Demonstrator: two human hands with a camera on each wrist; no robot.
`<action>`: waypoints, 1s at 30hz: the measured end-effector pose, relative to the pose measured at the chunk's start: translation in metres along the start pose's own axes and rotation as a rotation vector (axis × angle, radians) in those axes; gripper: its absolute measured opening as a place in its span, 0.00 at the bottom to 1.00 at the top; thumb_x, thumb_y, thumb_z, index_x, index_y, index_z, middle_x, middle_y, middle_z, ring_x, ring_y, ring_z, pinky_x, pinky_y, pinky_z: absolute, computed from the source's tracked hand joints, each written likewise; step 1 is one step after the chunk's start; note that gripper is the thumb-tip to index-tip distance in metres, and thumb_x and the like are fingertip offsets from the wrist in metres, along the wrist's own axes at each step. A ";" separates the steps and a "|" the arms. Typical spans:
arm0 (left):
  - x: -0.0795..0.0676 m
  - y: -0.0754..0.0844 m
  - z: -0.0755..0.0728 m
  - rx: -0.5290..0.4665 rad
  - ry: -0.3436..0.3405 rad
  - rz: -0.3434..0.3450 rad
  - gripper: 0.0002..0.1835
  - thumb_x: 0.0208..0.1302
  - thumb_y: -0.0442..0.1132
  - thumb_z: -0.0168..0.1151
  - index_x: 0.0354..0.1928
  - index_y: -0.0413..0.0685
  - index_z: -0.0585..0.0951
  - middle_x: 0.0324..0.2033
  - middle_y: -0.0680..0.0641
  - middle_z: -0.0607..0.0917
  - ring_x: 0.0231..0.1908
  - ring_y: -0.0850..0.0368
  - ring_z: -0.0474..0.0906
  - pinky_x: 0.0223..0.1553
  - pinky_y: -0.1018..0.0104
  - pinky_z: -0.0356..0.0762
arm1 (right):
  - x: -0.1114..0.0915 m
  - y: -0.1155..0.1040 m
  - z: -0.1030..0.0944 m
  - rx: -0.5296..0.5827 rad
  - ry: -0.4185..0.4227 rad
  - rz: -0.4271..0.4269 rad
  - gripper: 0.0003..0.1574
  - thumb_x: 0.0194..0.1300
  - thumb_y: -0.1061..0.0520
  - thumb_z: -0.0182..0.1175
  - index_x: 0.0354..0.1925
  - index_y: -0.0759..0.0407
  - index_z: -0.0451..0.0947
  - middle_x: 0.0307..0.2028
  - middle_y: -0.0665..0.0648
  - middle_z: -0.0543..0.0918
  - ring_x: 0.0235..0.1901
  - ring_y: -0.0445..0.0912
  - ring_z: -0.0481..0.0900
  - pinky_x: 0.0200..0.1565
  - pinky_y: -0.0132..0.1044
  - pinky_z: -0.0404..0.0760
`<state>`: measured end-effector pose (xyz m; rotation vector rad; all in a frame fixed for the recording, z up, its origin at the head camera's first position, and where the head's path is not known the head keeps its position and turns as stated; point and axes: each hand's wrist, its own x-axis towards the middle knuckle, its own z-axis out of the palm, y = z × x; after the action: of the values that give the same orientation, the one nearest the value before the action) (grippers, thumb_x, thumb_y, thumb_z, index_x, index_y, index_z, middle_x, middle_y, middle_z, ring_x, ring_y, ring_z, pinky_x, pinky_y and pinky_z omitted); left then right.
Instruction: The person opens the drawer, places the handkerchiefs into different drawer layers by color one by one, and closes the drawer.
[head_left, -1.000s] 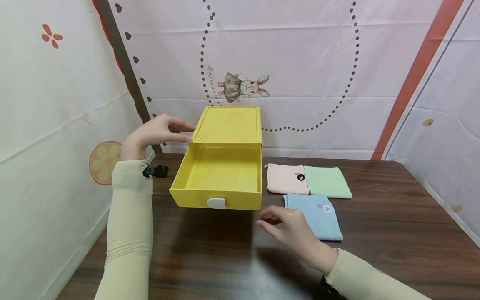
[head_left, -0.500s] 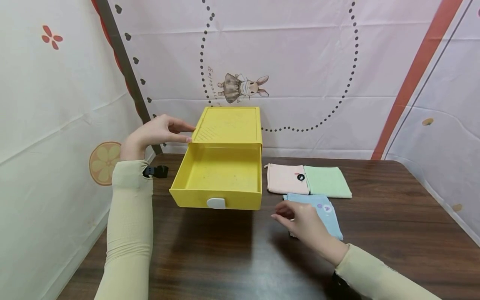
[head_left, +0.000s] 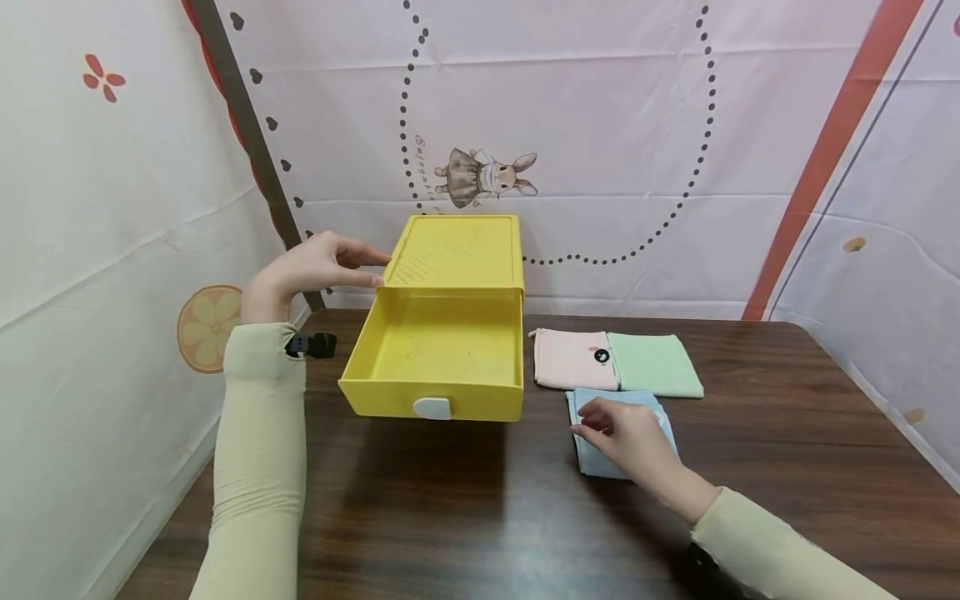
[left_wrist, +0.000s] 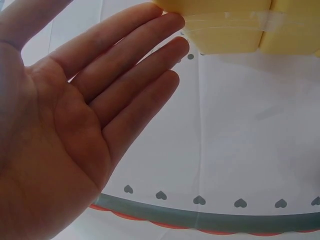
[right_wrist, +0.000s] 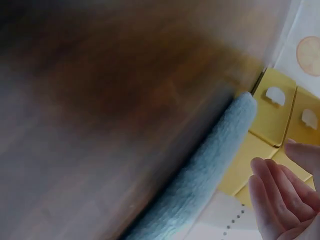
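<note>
A yellow drawer box (head_left: 465, 248) stands at the back of the table, its top drawer (head_left: 382, 398) pulled out, with a white handle (head_left: 432, 407) on the front. My left hand (head_left: 318, 265) touches the box's upper left edge with extended fingers; in the left wrist view those fingertips meet the yellow side (left_wrist: 222, 32). Over a folded blue towel (head_left: 596, 463) is my right hand (head_left: 637, 437), fingers loosely bent with a gap to the thumb and nothing between them. The right wrist view has the towel's thick edge (right_wrist: 205, 165) beside that hand.
Behind the blue towel lie a folded pink towel (head_left: 566, 358) and a folded green towel (head_left: 656, 365), side by side. Patterned cloth (head_left: 622, 125) hangs behind and at both sides of the dark wooden table (head_left: 765, 417).
My right hand has moved right, away from the front of the drawer, and is now over the blue towel. The left hand and the drawer box have stayed put.
</note>
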<state>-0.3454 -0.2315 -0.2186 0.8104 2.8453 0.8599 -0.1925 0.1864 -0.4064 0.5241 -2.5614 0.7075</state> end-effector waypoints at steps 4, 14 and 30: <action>0.000 0.000 0.000 0.000 0.001 0.004 0.26 0.56 0.52 0.68 0.57 0.56 0.79 0.56 0.47 0.80 0.54 0.53 0.76 0.51 0.50 0.76 | -0.001 0.007 -0.004 -0.004 0.000 0.029 0.10 0.51 0.55 0.72 0.32 0.56 0.82 0.25 0.46 0.86 0.25 0.37 0.83 0.29 0.31 0.81; 0.001 -0.004 0.002 0.006 0.007 -0.006 0.26 0.55 0.56 0.68 0.56 0.57 0.80 0.55 0.49 0.81 0.52 0.53 0.77 0.50 0.51 0.76 | -0.005 0.022 -0.015 -0.011 -0.040 0.092 0.10 0.53 0.54 0.72 0.33 0.55 0.83 0.27 0.47 0.86 0.26 0.39 0.84 0.29 0.32 0.80; 0.002 -0.003 0.001 0.014 0.010 -0.002 0.27 0.55 0.56 0.68 0.56 0.57 0.80 0.55 0.49 0.81 0.52 0.53 0.77 0.50 0.49 0.76 | -0.004 0.043 -0.033 -0.077 -0.139 0.193 0.15 0.52 0.50 0.72 0.36 0.56 0.83 0.32 0.52 0.87 0.32 0.45 0.85 0.31 0.39 0.81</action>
<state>-0.3486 -0.2320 -0.2213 0.8076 2.8634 0.8466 -0.1989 0.2398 -0.3990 0.3129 -2.7844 0.6534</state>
